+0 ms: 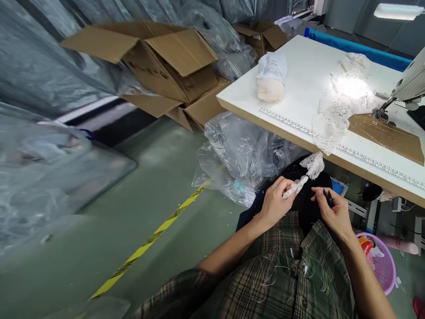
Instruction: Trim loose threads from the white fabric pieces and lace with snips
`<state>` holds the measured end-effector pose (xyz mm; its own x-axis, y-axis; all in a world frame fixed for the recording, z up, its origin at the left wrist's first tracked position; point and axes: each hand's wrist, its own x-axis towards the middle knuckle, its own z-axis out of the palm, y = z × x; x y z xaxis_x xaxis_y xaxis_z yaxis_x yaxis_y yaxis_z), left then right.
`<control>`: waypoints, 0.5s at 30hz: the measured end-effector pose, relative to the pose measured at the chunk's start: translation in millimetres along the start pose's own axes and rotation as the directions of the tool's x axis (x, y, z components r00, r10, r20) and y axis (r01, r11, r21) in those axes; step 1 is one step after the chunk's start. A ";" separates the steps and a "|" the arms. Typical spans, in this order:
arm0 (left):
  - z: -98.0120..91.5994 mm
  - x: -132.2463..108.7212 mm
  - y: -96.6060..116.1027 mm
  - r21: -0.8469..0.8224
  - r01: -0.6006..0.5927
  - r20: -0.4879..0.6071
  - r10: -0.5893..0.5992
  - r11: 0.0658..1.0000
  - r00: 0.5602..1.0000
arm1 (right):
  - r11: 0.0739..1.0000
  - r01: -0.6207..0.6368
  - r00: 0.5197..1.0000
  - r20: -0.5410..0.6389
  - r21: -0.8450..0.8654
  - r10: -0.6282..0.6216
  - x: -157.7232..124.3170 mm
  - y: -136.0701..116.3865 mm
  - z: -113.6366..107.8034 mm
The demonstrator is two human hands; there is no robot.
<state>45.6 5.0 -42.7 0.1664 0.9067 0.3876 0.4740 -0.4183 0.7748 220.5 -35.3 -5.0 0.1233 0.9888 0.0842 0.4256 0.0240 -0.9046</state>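
Note:
My left hand [276, 200] is closed on one end of a strip of white lace [314, 165], above my lap. The strip hangs by the table edge, below a larger heap of white lace [332, 117] on the table; whether the two are joined is hard to tell. My right hand [334, 208] is just to the right, fingers curled round small dark thread snips [328, 197] whose tips point up. Thumb and forefinger are pinched together, and whether they hold a thread is too small to tell. The sewing machine [385, 113] stands beyond, its lamp shining on the lace.
A bundle of white and beige pieces [271, 77] rests on the white table [299, 62]. Open cardboard boxes [172, 66] and clear plastic bags [245, 146] lie to the left. Yellow tape [149, 241] marks the floor. A pink basket [387, 270] stands at lower right.

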 end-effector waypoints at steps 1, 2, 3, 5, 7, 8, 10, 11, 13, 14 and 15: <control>-0.6 -2.0 1.2 0.122 -0.148 -0.070 0.157 0.981 0.985 | 1.000 -0.020 1.000 -0.006 0.019 0.020 2.1 -1.6 1.7; -1.3 -3.6 3.2 0.226 -0.283 -0.102 0.311 0.932 0.945 | 0.998 -0.047 0.999 -0.002 0.041 0.047 4.4 -3.4 3.9; -2.0 -4.7 6.0 0.298 -0.396 -0.099 0.441 0.869 0.892 | 0.995 -0.077 0.997 0.013 0.065 0.076 7.0 -5.1 6.5; -3.2 -5.6 12.6 0.330 -0.559 -0.034 0.602 0.760 0.798 | 0.985 -0.131 0.991 0.047 0.114 0.126 12.5 -7.6 12.0; -5.2 -4.7 18.2 0.231 -0.658 0.060 0.665 0.716 0.744 | 0.971 -0.173 0.985 0.055 0.164 0.166 17.2 -8.2 16.0; -6.9 -3.5 19.8 0.147 -0.682 0.097 0.676 0.716 0.731 | 0.963 -0.194 0.981 0.050 0.188 0.188 18.8 -7.9 16.8; -12.4 1.6 19.8 -0.037 -0.660 0.110 0.660 0.750 0.744 | 0.950 -0.221 0.975 0.040 0.219 0.218 19.3 -6.9 15.8; -16.1 5.6 18.2 -0.113 -0.608 0.093 0.617 0.786 0.781 | 0.951 -0.217 0.976 0.047 0.221 0.211 17.9 -6.7 14.5; -24.0 16.3 12.8 -0.222 -0.437 0.077 0.462 0.872 0.883 | 0.964 -0.164 0.986 0.074 0.208 0.152 11.6 -8.7 11.5; -27.6 22.1 9.7 -0.269 -0.329 0.110 0.368 0.905 0.923 | 0.972 -0.126 0.989 0.095 0.200 0.109 7.0 -11.0 10.4; -30.8 27.5 6.6 -0.326 -0.220 0.180 0.289 0.919 0.940 | 0.977 -0.090 0.990 0.125 0.194 0.066 1.7 -14.0 9.7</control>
<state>26.7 25.5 -11.6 0.4488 0.7416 0.4986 0.1172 -0.6020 0.7899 206.0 -32.5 3.8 0.0381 0.9989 -0.0287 0.2309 -0.0368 -0.9723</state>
